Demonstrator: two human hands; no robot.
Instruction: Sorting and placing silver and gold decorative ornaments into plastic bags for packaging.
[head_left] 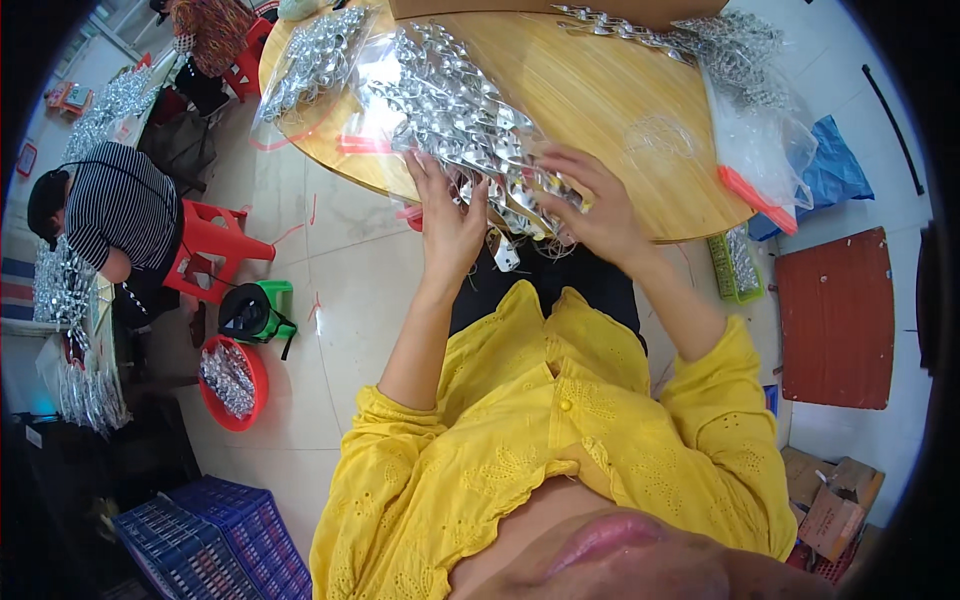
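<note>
A large bundle of shiny silver twisted metal strips (pixel 445 95) lies at the near edge of the round wooden table, its near ends hanging over my lap. A clear plastic bag with a red strip (pixel 364 145) lies under and beside it. My left hand (pixel 448 215) rests on the bundle's left side near its lower end, fingers stretched and thumb apart. On the right side, my right hand (pixel 598 208) curves over the strip ends, its fingers and thumb spread. A pale holed tag (pixel 507 255) hangs below between both hands. Some fingertips are hidden among the strips.
Another bagged bundle (pixel 318 62) lies at the table's left. Loose clear thread (pixel 662 138) and a plastic bag (pixel 757 140) are on the right. A person in a striped shirt (pixel 135 200) sits left on a red stool (pixel 215 248). A red basin (pixel 234 383) stands on the floor.
</note>
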